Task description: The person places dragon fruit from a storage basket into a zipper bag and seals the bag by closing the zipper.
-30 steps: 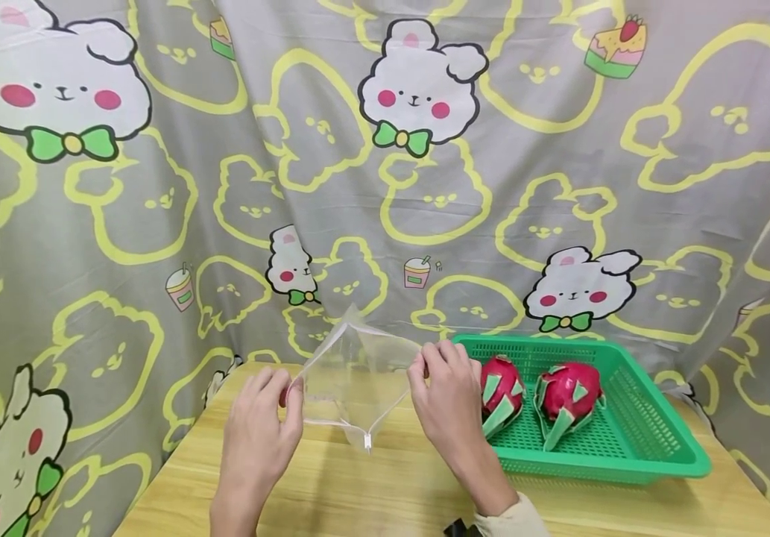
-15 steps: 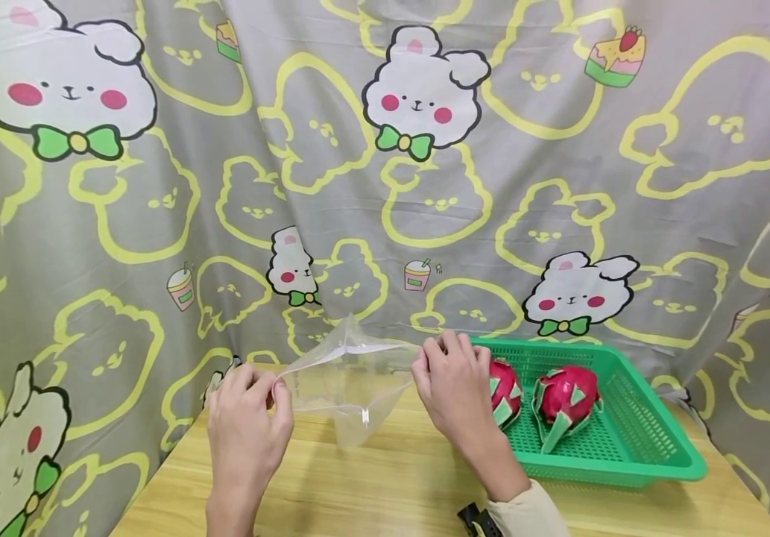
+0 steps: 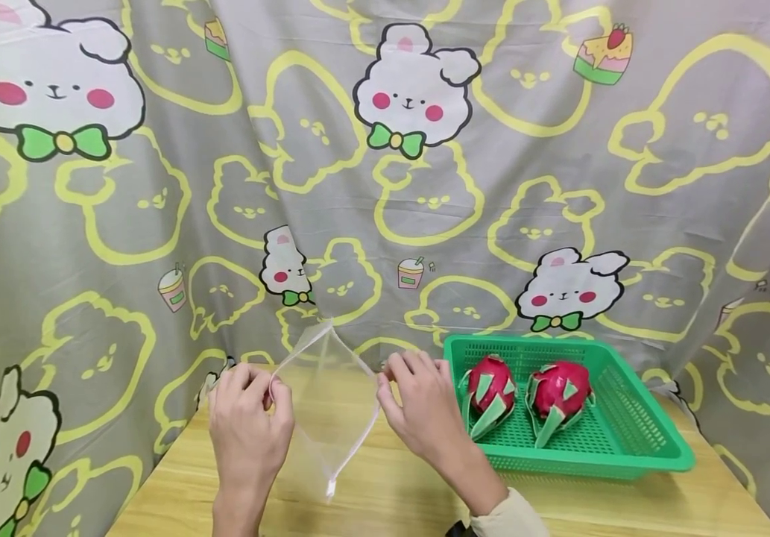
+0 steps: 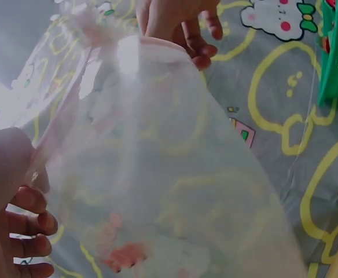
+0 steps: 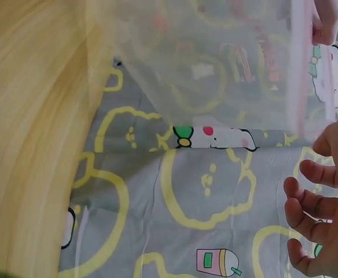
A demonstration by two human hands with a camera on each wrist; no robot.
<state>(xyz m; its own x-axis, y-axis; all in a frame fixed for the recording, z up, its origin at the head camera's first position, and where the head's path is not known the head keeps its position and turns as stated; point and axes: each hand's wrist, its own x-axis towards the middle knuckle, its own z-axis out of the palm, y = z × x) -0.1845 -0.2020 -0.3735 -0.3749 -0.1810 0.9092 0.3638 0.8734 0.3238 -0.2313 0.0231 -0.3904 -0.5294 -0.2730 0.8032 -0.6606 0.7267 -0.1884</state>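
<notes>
Clear, flexible plastic zip bag (image 3: 331,406) stretched wide over a pale yellow wood-grain table (image 3: 177,485)

Reddish and pale marks show on or through the plastic in both wrist views, too blurred to read or to place on the bag or the cloth behind. The grey fabric curtain (image 3: 338,179), toward 12 o'clock, carries rabbit heads with green bows, cake slices and lidded pink cups; the green patch on each cup is too small to read.

The bag's mouth forms a diamond, its small white zip slider (image 3: 331,487) at 6 o'clock. At 9 o'clock, the left hand (image 3: 248,414) has its grip pinching the edge, forearm rising from 7 o'clock. At 3 o'clock, the right hand (image 3: 423,406) pinches the opposite edge, its other fingers bent and apart, forearm slanting in from 5 o'clock out of a cream cloth sleeve (image 3: 508,514).

Toward 3 o'clock from the right hand, a green perforated plastic basket (image 3: 660,451) holds two red, green-scaled dragon fruits (image 3: 561,388), side by side, tips toward 7 o'clock.
</notes>
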